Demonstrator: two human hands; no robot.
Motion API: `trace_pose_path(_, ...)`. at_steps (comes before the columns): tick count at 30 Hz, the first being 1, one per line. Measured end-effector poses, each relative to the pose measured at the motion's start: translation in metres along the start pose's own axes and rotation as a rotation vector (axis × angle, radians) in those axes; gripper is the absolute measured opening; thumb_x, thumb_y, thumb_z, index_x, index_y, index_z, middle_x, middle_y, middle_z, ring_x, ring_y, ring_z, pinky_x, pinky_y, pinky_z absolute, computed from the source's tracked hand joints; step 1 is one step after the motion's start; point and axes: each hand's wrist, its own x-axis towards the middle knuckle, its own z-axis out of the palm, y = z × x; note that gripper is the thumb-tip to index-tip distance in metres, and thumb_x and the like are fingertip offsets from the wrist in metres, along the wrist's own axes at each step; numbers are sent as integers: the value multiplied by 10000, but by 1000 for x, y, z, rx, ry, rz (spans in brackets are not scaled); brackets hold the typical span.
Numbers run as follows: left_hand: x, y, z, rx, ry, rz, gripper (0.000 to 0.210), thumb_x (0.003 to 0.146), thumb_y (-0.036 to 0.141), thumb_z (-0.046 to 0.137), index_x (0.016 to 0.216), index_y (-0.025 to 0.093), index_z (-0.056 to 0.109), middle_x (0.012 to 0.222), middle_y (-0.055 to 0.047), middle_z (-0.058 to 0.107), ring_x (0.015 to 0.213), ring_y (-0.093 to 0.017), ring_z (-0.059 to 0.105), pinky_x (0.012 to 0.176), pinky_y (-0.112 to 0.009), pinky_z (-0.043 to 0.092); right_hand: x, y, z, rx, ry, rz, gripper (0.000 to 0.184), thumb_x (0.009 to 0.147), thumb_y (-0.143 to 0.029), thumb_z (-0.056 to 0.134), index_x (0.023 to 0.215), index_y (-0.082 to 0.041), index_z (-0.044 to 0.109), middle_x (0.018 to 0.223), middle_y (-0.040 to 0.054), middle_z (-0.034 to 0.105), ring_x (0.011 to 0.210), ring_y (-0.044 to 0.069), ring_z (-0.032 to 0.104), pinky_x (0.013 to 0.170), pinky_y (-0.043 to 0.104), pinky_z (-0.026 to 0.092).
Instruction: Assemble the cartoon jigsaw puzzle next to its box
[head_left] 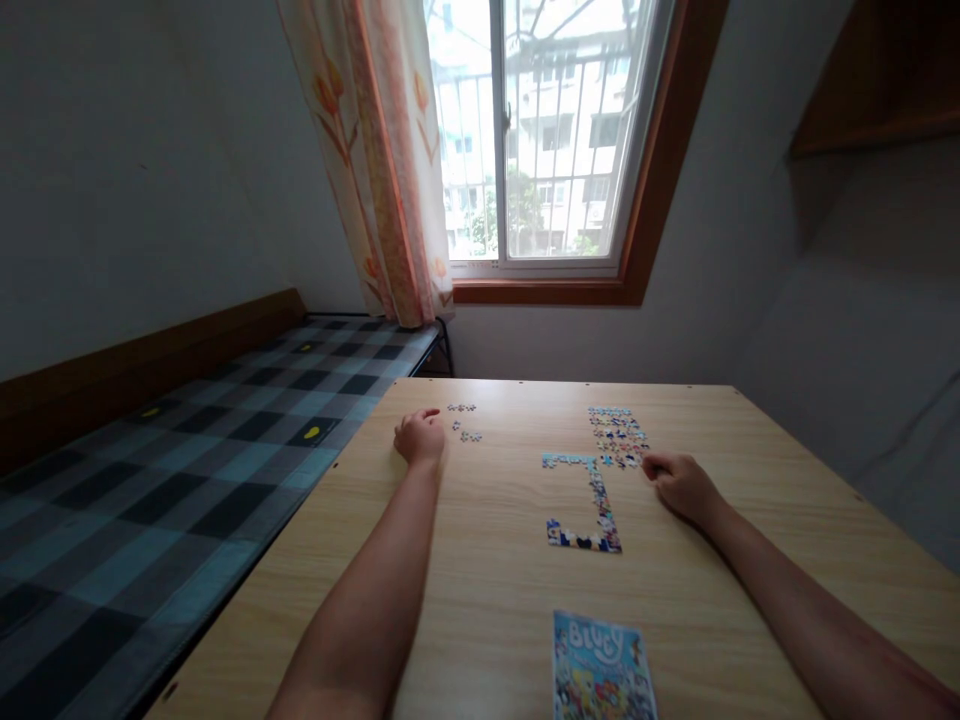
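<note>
My left hand (420,437) rests on the table at the left, one finger stretched toward a few loose puzzle pieces (466,436) and the others loosely bent. Nothing shows in it. My right hand (682,482) is closed, its fingertips at the right edge of rows of loose puzzle pieces (619,430). Whether a piece is between those fingers is hidden. Between the hands lies a partly joined puzzle border (604,505), running along the top, right side and bottom, with its left side open. A short row of pieces (461,407) lies just beyond my left hand.
A picture sheet marked "Bluey" (602,665) lies at the near side of the wooden table (487,600). Left of the table stands a bed with a checked cover (225,440). A curtain (382,160) and a window (555,140) are behind the table.
</note>
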Motion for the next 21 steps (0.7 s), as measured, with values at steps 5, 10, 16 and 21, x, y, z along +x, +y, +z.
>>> trace_pose_path(5,1,1,7,24,-35,60,276,808,177,603,1003,250,785,1148,-139,703,1097,-354,604,993,-505,446,0,2,1,1,-7,-1,37,592,-249,389,579,-231,419,567,5,513,623,192,508,625,302,322)
trace_pose_path(10,-2,6,10,23,-98,184,232,792,180,608,905,273,787,1175,-78,701,1116,-313,596,1033,-455,432,0,3,1,3,11,-1,59,612,-255,387,576,-230,426,566,7,523,616,190,506,621,302,324)
trace_pose_path(16,-17,14,12,63,-174,410,202,769,189,623,825,282,793,1243,-28,683,1205,-276,547,1125,-427,351,1,6,3,50,53,-16,77,603,-266,384,576,-227,445,564,1,512,619,188,503,630,299,334)
trace_pose_path(21,-25,19,12,155,-207,601,219,781,208,628,879,282,810,1258,-55,684,1236,-289,533,1140,-482,315,1,3,1,51,61,-7,86,598,-257,393,567,-224,467,563,4,534,616,189,511,633,298,338)
